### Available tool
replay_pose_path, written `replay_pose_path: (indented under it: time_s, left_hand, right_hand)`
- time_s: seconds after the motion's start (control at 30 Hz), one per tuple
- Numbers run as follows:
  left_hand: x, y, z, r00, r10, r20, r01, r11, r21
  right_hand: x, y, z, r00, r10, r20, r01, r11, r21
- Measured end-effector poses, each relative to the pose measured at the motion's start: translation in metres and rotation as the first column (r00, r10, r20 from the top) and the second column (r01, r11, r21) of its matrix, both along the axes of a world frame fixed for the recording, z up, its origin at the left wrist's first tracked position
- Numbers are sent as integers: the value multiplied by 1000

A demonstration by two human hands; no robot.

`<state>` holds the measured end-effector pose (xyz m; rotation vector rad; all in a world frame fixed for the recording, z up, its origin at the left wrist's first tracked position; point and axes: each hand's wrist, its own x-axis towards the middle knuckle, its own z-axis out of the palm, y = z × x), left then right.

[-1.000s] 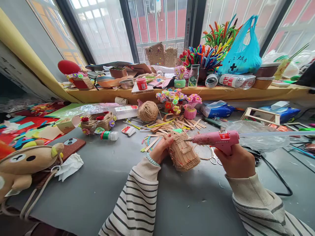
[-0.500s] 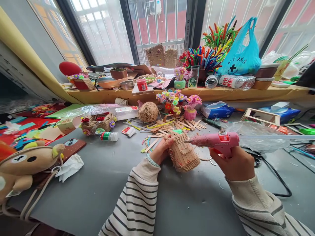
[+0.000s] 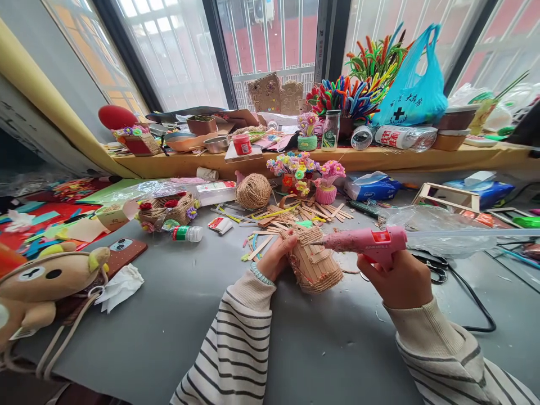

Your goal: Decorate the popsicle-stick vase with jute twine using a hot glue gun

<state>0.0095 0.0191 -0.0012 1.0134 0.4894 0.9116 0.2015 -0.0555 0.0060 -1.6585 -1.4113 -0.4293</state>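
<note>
My left hand (image 3: 277,257) grips a small holder made of wooden sticks and wound twine (image 3: 312,262), tilted on the grey table (image 3: 177,315). My right hand (image 3: 400,280) holds a pink hot glue gun (image 3: 366,242). Its nozzle points left and touches the upper part of the stick holder. A clear glue stick pokes out of the gun's back toward the right. A black cord (image 3: 472,306) trails from the gun over the table.
Loose wooden sticks (image 3: 295,216), a ball of twine (image 3: 253,191), pipe-cleaner flowers (image 3: 304,171), scissors (image 3: 436,274), a small bottle (image 3: 188,233), a phone (image 3: 122,248), crumpled tissue (image 3: 120,284) and a plush bear (image 3: 46,281) lie around. A cluttered sill (image 3: 358,160) runs behind.
The glue gun has slid slightly left, its nozzle further across the stick holder. My left hand keeps its grip on the holder.
</note>
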Motion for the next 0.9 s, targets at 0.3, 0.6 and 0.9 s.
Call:
replay_pose_path:
  time_s: [0.3, 0.6, 0.9]
  left_hand:
    - [0, 1, -2, 1000, -12, 15, 12, 1000, -7]
    - [-1, 0, -1, 999, 5, 40, -5, 1000, 0]
    - [-1, 2, -2, 999, 7, 47, -6, 1000, -21]
  right_hand:
    - [0, 0, 0, 998, 6, 56, -5, 1000, -16]
    - [2, 0, -3, 993, 8, 121, -6, 1000, -19]
    - [15, 10, -6, 978, 170, 117, -176, 983, 44]
